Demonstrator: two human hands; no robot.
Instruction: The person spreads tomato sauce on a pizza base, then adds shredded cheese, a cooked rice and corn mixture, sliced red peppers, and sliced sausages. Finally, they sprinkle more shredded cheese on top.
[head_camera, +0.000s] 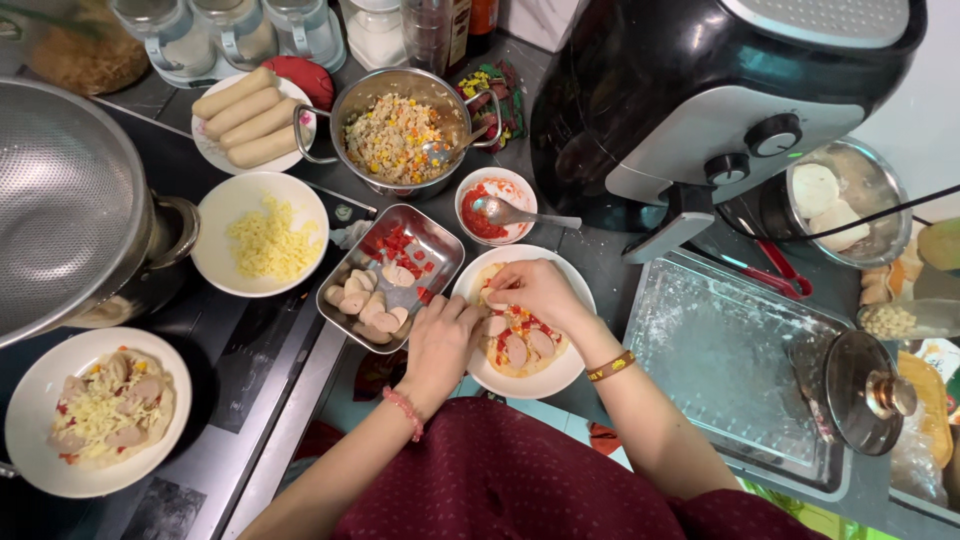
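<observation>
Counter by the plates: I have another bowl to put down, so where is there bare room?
The large foil-lined tray right of the pizza plate is bare. So is the dark strip between the cheese bowl and finished pizza plate. Around both hands and the steel tray, dishes crowd together.

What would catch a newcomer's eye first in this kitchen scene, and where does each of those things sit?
At the centre, the left hand and right hand work over a small topped pizza on a white plate, with sausage slices and red bits. Just left of it sits a metal tray of sliced sausage and chopped red pepper. A big black air fryer looms at the upper right, and a finished cheese-covered pizza waits at lower left.
</observation>
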